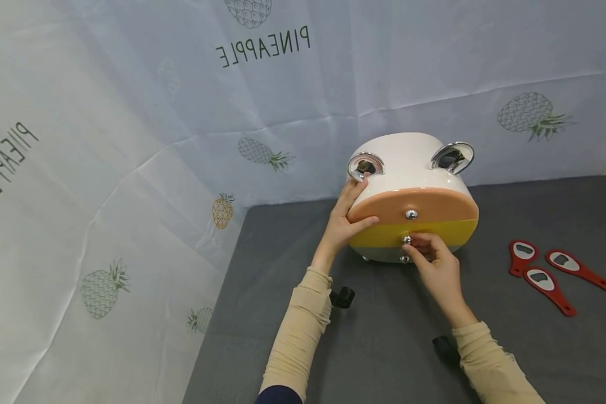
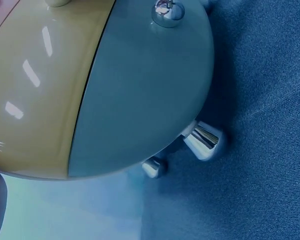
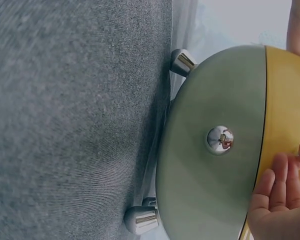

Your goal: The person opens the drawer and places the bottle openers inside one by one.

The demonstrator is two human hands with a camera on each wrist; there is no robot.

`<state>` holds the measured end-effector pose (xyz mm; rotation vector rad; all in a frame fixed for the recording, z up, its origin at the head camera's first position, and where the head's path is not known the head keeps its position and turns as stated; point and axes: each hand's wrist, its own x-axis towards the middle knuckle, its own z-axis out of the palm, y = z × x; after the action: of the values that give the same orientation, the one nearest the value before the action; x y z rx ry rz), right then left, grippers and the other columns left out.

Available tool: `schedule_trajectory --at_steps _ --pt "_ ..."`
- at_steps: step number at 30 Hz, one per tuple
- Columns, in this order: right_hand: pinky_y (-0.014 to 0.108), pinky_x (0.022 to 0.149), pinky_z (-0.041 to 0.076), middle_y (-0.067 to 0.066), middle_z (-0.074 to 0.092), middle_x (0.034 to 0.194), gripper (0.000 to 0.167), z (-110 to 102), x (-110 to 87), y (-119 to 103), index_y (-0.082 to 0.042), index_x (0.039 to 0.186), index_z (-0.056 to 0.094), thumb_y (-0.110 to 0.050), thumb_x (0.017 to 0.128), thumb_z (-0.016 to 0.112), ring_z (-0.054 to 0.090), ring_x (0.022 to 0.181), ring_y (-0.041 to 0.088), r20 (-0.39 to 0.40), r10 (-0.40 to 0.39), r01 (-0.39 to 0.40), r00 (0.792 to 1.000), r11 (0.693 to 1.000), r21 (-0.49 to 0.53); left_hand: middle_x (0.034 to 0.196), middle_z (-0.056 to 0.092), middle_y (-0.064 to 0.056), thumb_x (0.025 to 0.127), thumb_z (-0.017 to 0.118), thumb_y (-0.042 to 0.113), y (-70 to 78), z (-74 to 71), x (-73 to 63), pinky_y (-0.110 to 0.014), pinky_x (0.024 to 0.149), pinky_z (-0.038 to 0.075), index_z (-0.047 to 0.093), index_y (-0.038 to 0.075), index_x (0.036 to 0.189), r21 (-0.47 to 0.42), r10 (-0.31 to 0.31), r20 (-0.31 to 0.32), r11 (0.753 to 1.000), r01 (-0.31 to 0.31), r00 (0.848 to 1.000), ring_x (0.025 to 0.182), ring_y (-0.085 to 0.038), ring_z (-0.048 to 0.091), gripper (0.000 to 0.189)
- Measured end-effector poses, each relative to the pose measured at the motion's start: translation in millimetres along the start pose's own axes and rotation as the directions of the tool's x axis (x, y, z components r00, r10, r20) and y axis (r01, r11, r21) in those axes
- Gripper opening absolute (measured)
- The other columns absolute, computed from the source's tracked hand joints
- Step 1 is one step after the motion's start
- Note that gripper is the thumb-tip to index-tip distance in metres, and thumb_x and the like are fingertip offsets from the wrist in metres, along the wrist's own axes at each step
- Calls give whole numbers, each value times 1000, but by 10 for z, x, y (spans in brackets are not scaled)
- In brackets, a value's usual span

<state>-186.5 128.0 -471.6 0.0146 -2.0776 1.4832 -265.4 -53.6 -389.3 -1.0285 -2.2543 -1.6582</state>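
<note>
A rounded white drawer box with chrome ear-like loops stands on the grey table. Its front has an orange drawer, a yellow drawer and a grey-green drawer, stacked top to bottom. My right hand pinches the yellow drawer's silver knob between thumb and forefinger. Against the box's left side rests my left hand, fingers extended up towards the ear and thumb across the orange front. All the drawers look flush. In the left wrist view, the lower drawer fronts and chrome feet show.
Several red-handled bottle openers, one of them a bottle opener nearest me, lie on the table to the right. A pineapple-print curtain hangs behind and left. A black piece shows beside my left wrist.
</note>
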Motion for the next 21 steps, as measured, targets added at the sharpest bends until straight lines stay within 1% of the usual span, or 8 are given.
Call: schedule_trajectory --at_steps 3,6,8,10,13,15,19,21 --pt "4 67 43 -6 63 91 29 -4 -8 -13 -6 110 62 -7 82 70 53 77 -13 21 -17 17 1000 1000 -16 155 23 -9 77 72 -2 -26 14 2 -43 118 17 36 3 142 8 2 -7 1000 -2 1000 147 -14 9 74" --pt "2 69 42 9 65 94 31 -15 -28 -16 -3 112 58 -6 83 69 52 79 -15 38 -37 38 999 999 -29 156 23 -6 76 73 0 -164 38 21 -43 118 18 36 6 143 13 -1 -13 1000 1 1000 147 -13 10 76" --pt "1 70 41 13 66 96 32 -21 -47 -4 0 111 56 -5 83 69 51 80 -16 43 -35 37 998 999 -39 156 22 -5 76 74 0 -255 53 35 -44 118 17 36 8 143 13 0 -14 1000 0 1000 147 -13 10 77" --pt "1 70 40 15 66 97 30 -25 -72 20 1 109 54 -5 83 69 50 79 -18 41 -12 14 999 998 -63 157 20 -3 75 75 1 -344 68 49 -44 118 17 36 9 143 11 -2 -18 1000 3 1000 147 -12 8 78" --pt "1 67 40 14 67 95 26 -30 -103 80 1 104 56 -9 84 69 47 75 -19 44 53 -47 998 991 -124 157 20 -1 76 75 2 -361 70 49 -44 118 17 37 11 144 18 7 -24 1000 -6 1000 147 -11 8 78" --pt "1 65 39 14 67 93 23 -38 -115 121 -1 101 59 -13 84 69 46 72 -20 55 95 -84 994 981 -176 157 20 1 76 75 3 -369 70 47 -45 118 18 37 12 144 26 15 -28 1000 -14 999 146 -9 8 78" --pt "4 62 41 14 69 91 21 -67 -114 167 -3 97 63 -21 86 68 44 70 -19 100 131 -101 986 960 -262 157 20 3 76 75 4 -373 69 37 -45 118 18 37 14 144 33 21 -30 999 -20 999 146 -8 9 78" --pt "8 61 43 13 69 91 23 -78 -111 173 -5 96 64 -25 85 68 47 70 -16 121 145 -104 982 950 -293 156 21 4 76 75 5 -372 67 29 -46 118 18 37 14 144 36 18 -33 999 -17 999 146 -8 9 78"
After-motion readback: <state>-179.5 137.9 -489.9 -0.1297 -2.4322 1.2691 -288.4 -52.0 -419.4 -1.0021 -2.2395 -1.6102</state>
